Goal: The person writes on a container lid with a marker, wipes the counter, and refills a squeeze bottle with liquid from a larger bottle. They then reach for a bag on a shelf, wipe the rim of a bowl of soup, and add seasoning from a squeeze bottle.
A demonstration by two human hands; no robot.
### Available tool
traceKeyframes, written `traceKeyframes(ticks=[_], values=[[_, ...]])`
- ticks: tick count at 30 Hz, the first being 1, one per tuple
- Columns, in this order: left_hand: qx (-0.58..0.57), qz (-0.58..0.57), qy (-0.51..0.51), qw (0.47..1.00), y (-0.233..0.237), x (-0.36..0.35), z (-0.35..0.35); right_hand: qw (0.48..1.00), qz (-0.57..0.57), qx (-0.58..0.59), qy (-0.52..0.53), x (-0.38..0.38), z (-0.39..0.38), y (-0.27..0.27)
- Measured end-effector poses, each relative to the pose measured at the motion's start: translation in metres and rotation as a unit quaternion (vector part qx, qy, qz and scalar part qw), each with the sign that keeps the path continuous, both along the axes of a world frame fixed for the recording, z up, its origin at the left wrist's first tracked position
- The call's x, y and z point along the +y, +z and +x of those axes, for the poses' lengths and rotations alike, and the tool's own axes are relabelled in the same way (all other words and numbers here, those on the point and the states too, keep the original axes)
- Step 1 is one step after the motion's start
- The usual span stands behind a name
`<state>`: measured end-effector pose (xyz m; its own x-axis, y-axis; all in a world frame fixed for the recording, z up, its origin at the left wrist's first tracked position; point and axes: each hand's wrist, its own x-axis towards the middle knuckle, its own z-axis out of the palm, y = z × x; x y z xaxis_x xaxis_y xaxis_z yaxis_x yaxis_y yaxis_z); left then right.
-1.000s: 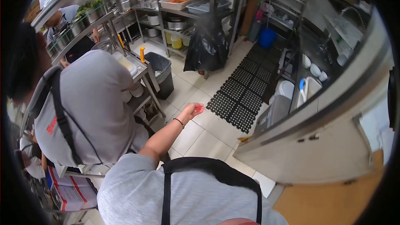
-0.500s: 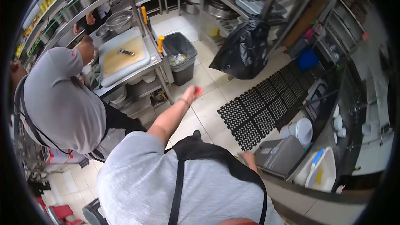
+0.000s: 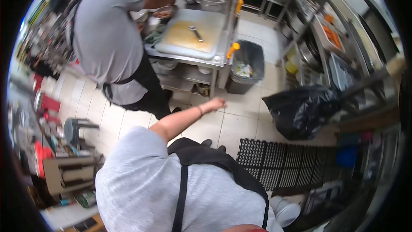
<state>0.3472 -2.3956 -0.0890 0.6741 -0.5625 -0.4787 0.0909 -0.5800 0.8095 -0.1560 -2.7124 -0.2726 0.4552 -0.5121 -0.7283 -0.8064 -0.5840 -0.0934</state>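
Fingers curled in, the left hand (image 3: 217,104) hangs over the tiled floor (image 3: 236,124), its arm (image 3: 179,123) extended forward and slightly bent. Ahead, near the hand, stand a steel worktable (image 3: 182,60) and, smaller, a grey trash bin (image 3: 241,87). The right hand is hidden. Blur covers the left fingertips; whether they pinch anything, I cannot tell.

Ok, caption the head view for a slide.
Kitchen at work: left hand outstretched near a bin, a co-worker beside a board.
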Motion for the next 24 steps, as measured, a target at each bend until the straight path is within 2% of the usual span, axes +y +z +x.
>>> traceKeyframes(ticks=[2,3,4,6,7,8,10,11,12,13,14,15,16,17,18,19,20,21,22,24], values=[[0.094,0.003,0.092,0.991,0.015,0.042,-0.056,0.999,0.000,-0.019,0.037,-0.038,0.058,-0.010],[0.092,-0.017,0.138,0.986,0.008,0.061,-0.079,0.999,0.010,-0.033,0.039,-0.052,0.091,-0.018],[0.063,-0.014,0.127,0.990,-0.011,0.083,-0.096,0.998,0.038,-0.052,0.020,-0.062,0.129,-0.023],[0.037,-0.013,0.176,0.984,0.000,0.111,-0.133,0.972,0.192,-0.090,-0.096,-0.080,0.215,-0.060],[-0.006,0.012,0.179,0.984,0.015,0.121,-0.147,0.951,0.241,-0.134,-0.137,-0.049,0.252,-0.022],[-0.047,0.039,0.181,0.982,0.028,0.128,-0.160,0.924,0.291,-0.174,-0.177,-0.003,0.295,0.048],[-0.194,0.040,0.187,0.962,0.024,0.142,-0.184,0.858,0.458,-0.188,-0.138,0.068,0.351,0.095],[-0.209,0.056,0.197,0.956,0.034,0.146,-0.193,0.823,0.513,-0.211,-0.121,0.119,0.368,0.134],[-0.226,0.058,0.211,0.949,0.046,0.149,-0.202,0.798,0.574,-0.160,-0.091,0.165,0.380,0.172],[-0.249,0.061,0.221,0.941,0.059,0.153,-0.211,0.740,0.649,-0.141,-0.108,0.215,0.382,0.205],[-0.274,0.067,0.233,0.931,0.074,0.158,-0.220,0.711,0.684,-0.118,-0.113,0.264,0.376,0.245],[-0.299,0.125,0.230,0.918,0.094,0.162,-0.229,0.681,0.718,-0.090,-0.116,0.309,0.368,0.272],[-0.320,0.186,0.230,0.900,0.109,0.172,-0.237,0.685,0.720,-0.069,-0.089,0.356,0.356,0.275],[-0.352,0.212,0.254,0.876,0.112,0.188,-0.247,0.704,0.692,-0.157,-0.022,0.403,0.338,0.276],[-0.398,0.179,0.340,0.833,0.111,0.205,-0.257,0.709,0.660,-0.245,0.045,0.442,0.323,0.276],[-0.433,0.198,0.377,0.795,0.110,0.229,-0.269,0.705,0.669,-0.224,0.070,0.478,0.316,0.272],[-0.466,0.218,0.407,0.755,0.110,0.256,-0.284,0.686,0.671,-0.253,0.124,0.512,0.309,0.263],[-0.460,0.230,0.427,0.743,0.114,0.283,-0.305,0.663,0.671,-0.282,0.175,0.545,0.295,0.261],[-0.454,0.253,0.437,0.734,0.119,0.309,-0.324,0.658,0.678,-0.267,0.190,0.576,0.279,0.258],[-0.448,0.285,0.456,0.714,0.125,0.364,-0.359,0.642,0.641,-0.312,0.281,0.640,0.249,0.264]])
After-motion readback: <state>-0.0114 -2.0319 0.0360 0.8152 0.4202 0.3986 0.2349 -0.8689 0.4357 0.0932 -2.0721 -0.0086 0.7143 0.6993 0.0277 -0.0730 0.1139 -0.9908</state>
